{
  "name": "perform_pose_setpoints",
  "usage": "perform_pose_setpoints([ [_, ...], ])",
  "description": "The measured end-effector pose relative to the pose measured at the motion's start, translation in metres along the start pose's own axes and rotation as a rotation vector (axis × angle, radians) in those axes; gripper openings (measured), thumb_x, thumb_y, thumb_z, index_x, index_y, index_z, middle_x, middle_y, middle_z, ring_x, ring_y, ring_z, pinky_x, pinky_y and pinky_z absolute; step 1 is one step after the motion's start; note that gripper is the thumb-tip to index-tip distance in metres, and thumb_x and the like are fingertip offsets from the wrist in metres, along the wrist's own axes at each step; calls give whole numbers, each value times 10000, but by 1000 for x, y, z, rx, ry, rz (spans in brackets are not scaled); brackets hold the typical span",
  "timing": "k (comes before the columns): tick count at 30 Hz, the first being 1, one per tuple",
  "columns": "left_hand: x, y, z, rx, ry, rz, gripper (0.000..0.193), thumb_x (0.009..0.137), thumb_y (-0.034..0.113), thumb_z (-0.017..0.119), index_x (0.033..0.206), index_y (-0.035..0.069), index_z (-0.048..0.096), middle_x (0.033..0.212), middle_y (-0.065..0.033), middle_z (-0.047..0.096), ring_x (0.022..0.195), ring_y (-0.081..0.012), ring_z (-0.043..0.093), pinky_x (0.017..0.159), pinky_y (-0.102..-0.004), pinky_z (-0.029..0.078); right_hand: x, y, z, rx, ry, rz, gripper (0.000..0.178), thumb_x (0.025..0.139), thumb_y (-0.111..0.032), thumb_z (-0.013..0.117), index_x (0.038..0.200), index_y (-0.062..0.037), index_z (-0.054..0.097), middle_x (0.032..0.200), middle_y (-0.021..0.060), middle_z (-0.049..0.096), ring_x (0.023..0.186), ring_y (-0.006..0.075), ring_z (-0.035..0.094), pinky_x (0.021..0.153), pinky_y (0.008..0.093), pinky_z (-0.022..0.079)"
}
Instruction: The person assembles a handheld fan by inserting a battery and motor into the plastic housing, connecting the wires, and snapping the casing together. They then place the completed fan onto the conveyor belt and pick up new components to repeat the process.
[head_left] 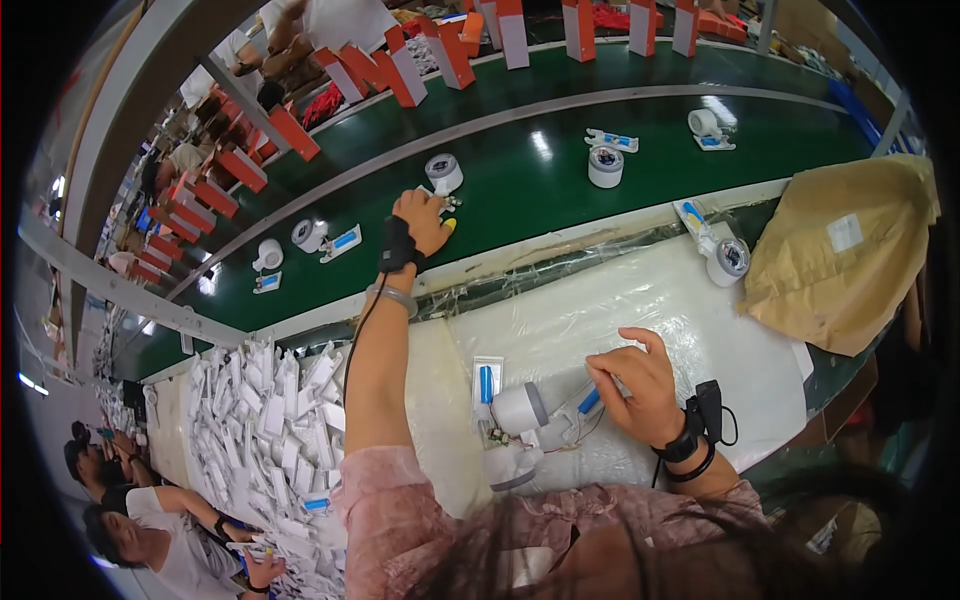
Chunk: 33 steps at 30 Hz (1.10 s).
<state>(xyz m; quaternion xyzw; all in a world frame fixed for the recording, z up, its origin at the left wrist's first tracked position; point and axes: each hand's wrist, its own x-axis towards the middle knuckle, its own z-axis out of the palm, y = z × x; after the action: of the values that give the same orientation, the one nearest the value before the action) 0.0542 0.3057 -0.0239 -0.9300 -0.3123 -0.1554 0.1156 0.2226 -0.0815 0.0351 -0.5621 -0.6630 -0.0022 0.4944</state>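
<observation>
My left hand [422,220] reaches far out onto the green conveyor belt [560,180] and closes on a small white part with wires, just below a white round camera-like unit [443,172]. My right hand [640,385] rests on the plastic-covered bench [640,300], pinching a thin tool with a blue tip [590,400]. Just left of it lies a white round unit [520,410] with loose wires and a small circuit board. A white tray with a blue cell [486,385] sits beside that unit. Both wrists wear black straps.
More white units and small trays ride the belt [606,165], [310,236], [268,255]. Another unit [727,260] sits at the bench's far edge by a brown paper bag [840,250]. A heap of white parts [270,430] lies left. Red-and-white boxes [400,75] line the far side; people work nearby.
</observation>
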Motion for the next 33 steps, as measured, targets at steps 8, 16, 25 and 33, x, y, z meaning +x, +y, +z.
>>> perform_pose_setpoints([
  [8,-22,3,-23,-163,-32,132,254,691,171,725,896,54,631,961,-149,630,961,-350,574,867,-428,456,-1,2,1,7,15,2,159,782,30,681,927,-34,666,752,41,653,665,186,616,916,410,447],
  [16,-35,34,-72,-1917,144,-773,208,916,208,573,1029,35,598,885,-83,627,801,-218,636,812,-396,536,-2,-2,3,55,17,2,130,796,15,673,917,-33,664,746,38,658,656,184,614,890,400,457],
  [25,-64,140,-160,-2040,-510,-338,262,911,98,623,1138,29,513,929,-78,634,788,-202,679,744,-352,562,1,-10,-1,87,49,159,340,797,-3,655,1134,0,611,1096,162,632,1019,341,593,977,433,420],
  [33,-94,183,-178,-1954,-881,-118,532,873,142,683,1334,4,454,1213,-66,587,1080,-137,580,948,-292,461,-2,3,-3,118,2,139,261,805,-64,673,1057,-26,617,1098,145,632,1077,341,569,1054,478,326],
])
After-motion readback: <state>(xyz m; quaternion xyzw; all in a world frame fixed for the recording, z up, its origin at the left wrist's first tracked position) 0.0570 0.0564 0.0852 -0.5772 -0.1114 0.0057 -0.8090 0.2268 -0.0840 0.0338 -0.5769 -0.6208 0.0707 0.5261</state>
